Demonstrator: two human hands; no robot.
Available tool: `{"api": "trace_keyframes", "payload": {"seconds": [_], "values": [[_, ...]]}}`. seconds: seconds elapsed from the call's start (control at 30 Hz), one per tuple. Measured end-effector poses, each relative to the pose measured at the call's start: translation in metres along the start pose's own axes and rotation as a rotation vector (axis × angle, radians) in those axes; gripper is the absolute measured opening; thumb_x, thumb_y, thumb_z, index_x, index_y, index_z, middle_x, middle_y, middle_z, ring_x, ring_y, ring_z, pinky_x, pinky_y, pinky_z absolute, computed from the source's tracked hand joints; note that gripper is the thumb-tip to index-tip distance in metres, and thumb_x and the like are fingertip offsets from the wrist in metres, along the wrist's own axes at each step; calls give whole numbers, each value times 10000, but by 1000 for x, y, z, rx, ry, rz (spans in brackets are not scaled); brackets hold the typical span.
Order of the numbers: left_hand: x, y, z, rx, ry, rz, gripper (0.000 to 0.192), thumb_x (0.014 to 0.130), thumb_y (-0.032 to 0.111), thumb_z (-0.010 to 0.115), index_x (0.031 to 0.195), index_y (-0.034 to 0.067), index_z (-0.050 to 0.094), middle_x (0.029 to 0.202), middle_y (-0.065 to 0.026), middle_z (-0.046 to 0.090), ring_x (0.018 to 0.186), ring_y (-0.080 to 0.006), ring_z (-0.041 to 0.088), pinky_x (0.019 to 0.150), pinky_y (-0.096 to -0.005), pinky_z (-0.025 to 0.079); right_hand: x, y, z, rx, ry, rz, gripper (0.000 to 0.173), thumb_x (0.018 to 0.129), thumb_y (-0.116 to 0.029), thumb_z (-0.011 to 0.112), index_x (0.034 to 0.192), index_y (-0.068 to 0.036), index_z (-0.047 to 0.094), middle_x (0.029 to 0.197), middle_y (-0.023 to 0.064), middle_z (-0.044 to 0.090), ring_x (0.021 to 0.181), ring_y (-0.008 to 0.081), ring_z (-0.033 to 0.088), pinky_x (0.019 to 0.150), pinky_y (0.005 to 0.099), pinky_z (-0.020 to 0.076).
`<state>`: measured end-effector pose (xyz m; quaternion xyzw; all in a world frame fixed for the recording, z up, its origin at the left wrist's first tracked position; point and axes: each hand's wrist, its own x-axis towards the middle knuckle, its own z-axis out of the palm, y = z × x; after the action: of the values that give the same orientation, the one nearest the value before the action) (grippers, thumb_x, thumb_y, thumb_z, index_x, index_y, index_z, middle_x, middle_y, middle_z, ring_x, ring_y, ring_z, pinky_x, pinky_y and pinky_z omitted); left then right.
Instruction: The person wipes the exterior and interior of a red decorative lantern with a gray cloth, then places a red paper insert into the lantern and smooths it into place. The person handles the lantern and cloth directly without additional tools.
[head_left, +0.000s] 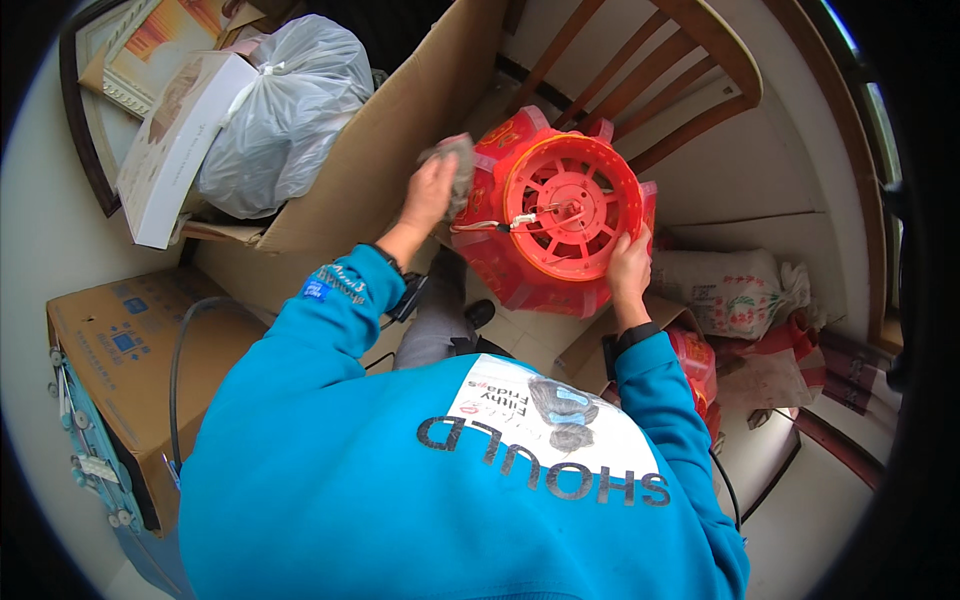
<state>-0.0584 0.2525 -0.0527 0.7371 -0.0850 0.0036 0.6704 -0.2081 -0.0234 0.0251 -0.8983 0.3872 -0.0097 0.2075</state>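
Observation:
A red plastic lantern (491, 271) with gold decorations is before me, its round, spoked end turned up toward my face. White and red wires with a small white connector (523, 219) lie across that opening. My right hand (628, 264) grips the lantern's rim at its right side. In my left hand (433, 187) is a grey cloth (459, 169), pressed against or very close to the lantern's left panels; it is slightly blurred. The lantern's underside is hidden from me.
Behind the lantern stands a wooden slatted chair (652, 60). To the left, a large cardboard box (405, 112) stands near a tied plastic bag (292, 112) and a white box (180, 142). A closed carton (135, 360) is lower left. At right lie a white sack (720, 289) and another red lantern (694, 364).

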Motion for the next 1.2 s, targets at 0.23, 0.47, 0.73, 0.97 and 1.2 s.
{"api": "trace_keyframes", "payload": {"seconds": [0.23,0.47,0.73,0.97,1.2], "values": [[15,37,51,349,-418,288,288,940,230,438,1049,21,603,1068,-179,592,985,-364,517,843,-378,424,-1,-2,0,5,15,27,413,925,-340,378,1281,-130,378,980,246,635,905,445,594,788,518,453],[-51,-12,-50,506,-286,-229,290,908,256,505,1019,4,595,919,-206,613,856,-334,586,758,-391,450,1,-3,0,17,31,7,414,923,-360,374,1274,-140,385,991,240,636,922,443,592,802,510,450],[-153,8,-33,9,-291,-496,386,961,348,433,923,-7,579,889,-171,611,816,-267,558,774,-368,440,3,0,1,9,-3,28,438,923,-352,385,1295,-120,383,1020,244,627,953,438,583,816,500,446],[-164,29,53,308,-272,-322,752,865,299,566,1456,102,144,1468,-253,115,1347,-427,188,1104,-418,200,2,1,3,27,-3,63,473,919,-357,386,1314,-97,376,1085,252,603,991,439,569,845,495,438],[-152,-44,25,144,19,-700,572,818,62,462,1368,41,309,1265,-234,440,1197,-428,411,1020,-407,347,6,16,11,71,8,47,474,919,-362,394,1300,-80,389,1130,250,583,1040,439,543,862,488,420]]}}
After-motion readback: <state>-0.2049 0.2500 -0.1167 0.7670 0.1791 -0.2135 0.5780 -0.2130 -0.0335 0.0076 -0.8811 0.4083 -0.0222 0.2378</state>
